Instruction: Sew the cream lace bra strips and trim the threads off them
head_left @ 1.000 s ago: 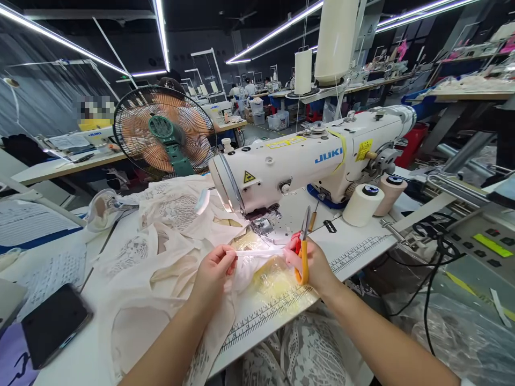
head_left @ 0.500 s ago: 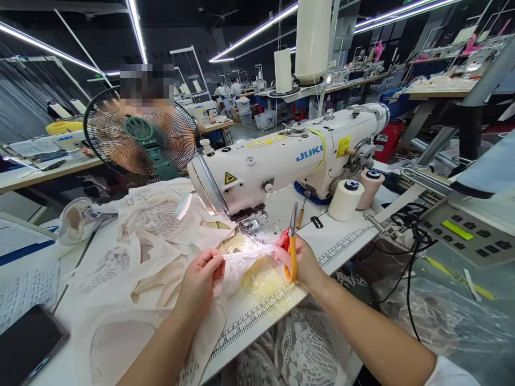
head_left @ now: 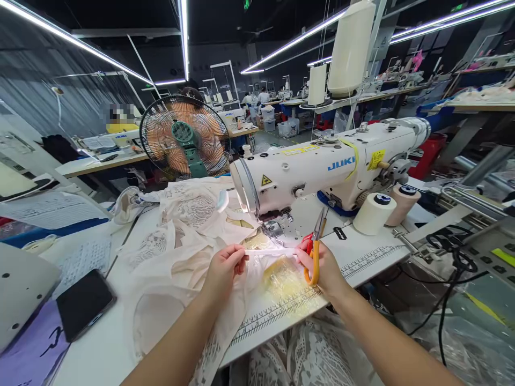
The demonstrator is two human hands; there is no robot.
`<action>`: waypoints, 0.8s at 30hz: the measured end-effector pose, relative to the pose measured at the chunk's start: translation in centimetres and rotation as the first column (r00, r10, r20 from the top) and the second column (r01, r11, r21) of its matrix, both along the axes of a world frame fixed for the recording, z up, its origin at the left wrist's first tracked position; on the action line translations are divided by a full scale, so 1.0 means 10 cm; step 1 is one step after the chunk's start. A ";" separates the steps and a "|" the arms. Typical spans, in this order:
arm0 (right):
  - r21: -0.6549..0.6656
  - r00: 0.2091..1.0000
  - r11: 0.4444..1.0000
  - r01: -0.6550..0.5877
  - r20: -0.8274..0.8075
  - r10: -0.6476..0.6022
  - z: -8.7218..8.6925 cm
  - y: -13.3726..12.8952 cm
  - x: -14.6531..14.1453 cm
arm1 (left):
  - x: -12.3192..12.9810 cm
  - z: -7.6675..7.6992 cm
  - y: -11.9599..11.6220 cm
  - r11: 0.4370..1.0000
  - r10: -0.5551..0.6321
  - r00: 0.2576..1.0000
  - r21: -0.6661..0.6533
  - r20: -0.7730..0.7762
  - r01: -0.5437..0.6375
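A narrow white strap (head_left: 269,251) is stretched level between my two hands, in front of the sewing machine's needle area. My left hand (head_left: 228,268) is closed, pinching the strap's left end. My right hand (head_left: 324,265) pinches the other end and also holds scissors (head_left: 314,252) with orange and red handles, their blades pointing up. Pale lace garments (head_left: 193,241) lie on the table beneath and left of my left hand. The white JUKI sewing machine (head_left: 298,171) stands just beyond the hands.
Two thread cones (head_left: 370,214) stand right of the machine. A black phone (head_left: 86,304) lies at the left, near papers (head_left: 86,260). A fan (head_left: 185,136) stands behind the table, with a person beyond it. Printed ruler marks (head_left: 277,316) run along the front edge.
My view has turned left, so the scene sits farther right and more of the table's left side shows. Both hands keep hold of the strap, and the scissors stay in my right hand.
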State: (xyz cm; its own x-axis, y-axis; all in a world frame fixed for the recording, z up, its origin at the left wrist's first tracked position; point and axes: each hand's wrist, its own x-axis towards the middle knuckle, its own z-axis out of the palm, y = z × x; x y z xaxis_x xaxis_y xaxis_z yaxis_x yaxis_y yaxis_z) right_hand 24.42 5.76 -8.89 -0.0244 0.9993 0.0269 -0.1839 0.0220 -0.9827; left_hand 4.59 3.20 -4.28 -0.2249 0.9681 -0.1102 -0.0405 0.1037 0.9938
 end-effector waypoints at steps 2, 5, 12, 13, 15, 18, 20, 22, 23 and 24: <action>0.023 1.000 1.000 0.001 0.009 -0.001 0.00 0.00 -0.01 | -0.01 0.00 -0.02 1.000 -0.025 0.999 0.015 -0.034 0.026; 0.067 0.998 0.996 0.058 0.034 -0.061 0.01 0.03 -0.02 | 0.00 0.04 -0.04 0.997 -0.052 0.992 0.058 -0.117 0.059; 0.118 0.985 0.979 0.164 0.043 -0.170 -0.02 -0.24 0.07 | 0.22 0.27 -0.34 0.932 -0.131 0.872 0.240 -0.472 0.270; 0.107 0.996 0.991 0.085 0.031 -0.089 -0.03 -0.35 0.07 | 0.26 0.27 -0.43 0.879 -0.138 0.767 0.279 -0.627 0.386; 0.063 0.990 0.988 -0.140 0.020 0.139 -0.07 -0.58 0.06 | 0.35 0.20 -0.62 0.712 -0.064 0.436 0.265 -0.898 0.650; 0.007 0.943 0.947 -0.322 0.094 0.319 -0.13 -0.84 0.10 | 0.47 0.04 -0.90 0.558 0.030 0.131 0.125 -0.991 0.820; -0.006 0.941 0.952 -0.305 0.149 0.303 -0.19 -0.93 0.18 | 0.48 -0.04 -1.08 0.545 0.045 0.121 0.126 -0.992 0.829; -0.061 0.961 0.968 -0.243 0.118 0.248 -0.27 -0.96 0.31 | 0.39 -0.06 -1.25 0.565 0.092 0.164 0.187 -0.982 0.804; -0.124 0.971 0.968 -0.219 0.066 0.228 -0.31 -0.97 0.38 | 0.30 -0.06 -1.34 0.590 0.134 0.189 0.231 -0.973 0.774; -0.194 0.980 0.962 -0.194 0.011 0.200 -0.37 -0.98 0.45 | 0.18 -0.05 -1.42 0.630 0.187 0.210 0.281 -0.960 0.724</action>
